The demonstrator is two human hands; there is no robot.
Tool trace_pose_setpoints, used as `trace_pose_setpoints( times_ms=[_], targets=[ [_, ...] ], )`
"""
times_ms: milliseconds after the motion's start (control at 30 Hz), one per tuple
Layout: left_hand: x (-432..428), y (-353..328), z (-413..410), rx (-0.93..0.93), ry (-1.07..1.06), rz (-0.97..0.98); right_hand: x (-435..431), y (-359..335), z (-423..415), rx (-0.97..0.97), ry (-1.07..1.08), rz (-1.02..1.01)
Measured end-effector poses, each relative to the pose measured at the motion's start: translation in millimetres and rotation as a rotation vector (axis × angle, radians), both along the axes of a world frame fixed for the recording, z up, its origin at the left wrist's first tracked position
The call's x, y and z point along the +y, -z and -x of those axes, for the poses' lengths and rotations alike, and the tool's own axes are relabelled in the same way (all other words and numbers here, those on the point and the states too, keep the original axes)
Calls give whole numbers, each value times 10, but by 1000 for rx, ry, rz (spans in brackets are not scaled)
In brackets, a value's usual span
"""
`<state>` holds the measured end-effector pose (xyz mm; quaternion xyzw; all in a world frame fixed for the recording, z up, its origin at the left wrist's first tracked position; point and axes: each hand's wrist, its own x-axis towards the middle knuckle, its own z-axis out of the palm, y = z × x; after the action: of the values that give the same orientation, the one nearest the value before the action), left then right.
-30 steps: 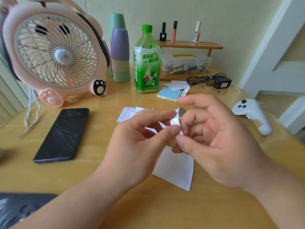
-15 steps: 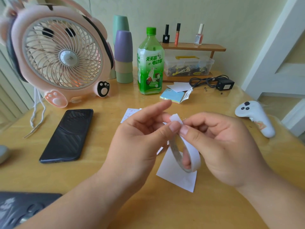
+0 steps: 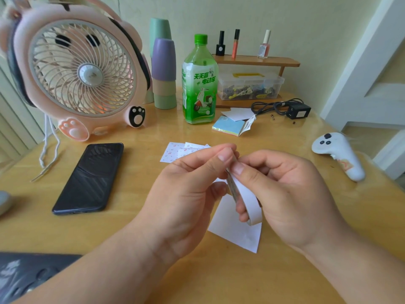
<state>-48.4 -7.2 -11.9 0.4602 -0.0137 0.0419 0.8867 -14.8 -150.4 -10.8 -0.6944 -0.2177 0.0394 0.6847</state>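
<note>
Tape roll (image 3: 247,202) hangs upright from the right hand (image 3: 291,200), which grips it; left hand (image 3: 188,194) pinches its top end just above.

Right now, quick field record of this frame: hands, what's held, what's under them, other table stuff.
left hand: thumb and forefinger pinch the top of the tape roll
right hand: grips the same roll, thumb on its outer face, a finger through the hole
tape roll: white, held above the table
under hands: white paper square, flat on the table
left side: black phone, screen up
behind: pink fan, green bottle, patterned paper pieces
right side: white controller
</note>
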Motion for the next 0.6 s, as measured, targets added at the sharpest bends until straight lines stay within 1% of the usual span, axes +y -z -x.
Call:
trace_pose_setpoints(
  times_ms=[67,133,267,333,367,500,567,600],
  targets=[
    [-7,22,-3,-6,-14,3,17,-13,18,-8,14,10],
    [-10,50,-16,6,-77,-15,30,-21,33,-8,43,22],
    [25,128,-43,-18,-206,-138,43,-27,43,-17,58,27],
    [25,137,-38,-26,-248,-214,61,0,45,-84,92,71],
    [21,138,-36,-17,-270,-239,68,20,39,-161,125,113],
    [-15,94,-16,53,-314,-263,59,54,-37,-651,240,333],
    [-12,82,-23,115,-316,-294,88,53,17,-797,234,438],
    [3,83,-38,181,-322,-299,119,51,84,-864,213,473]
  ],
)
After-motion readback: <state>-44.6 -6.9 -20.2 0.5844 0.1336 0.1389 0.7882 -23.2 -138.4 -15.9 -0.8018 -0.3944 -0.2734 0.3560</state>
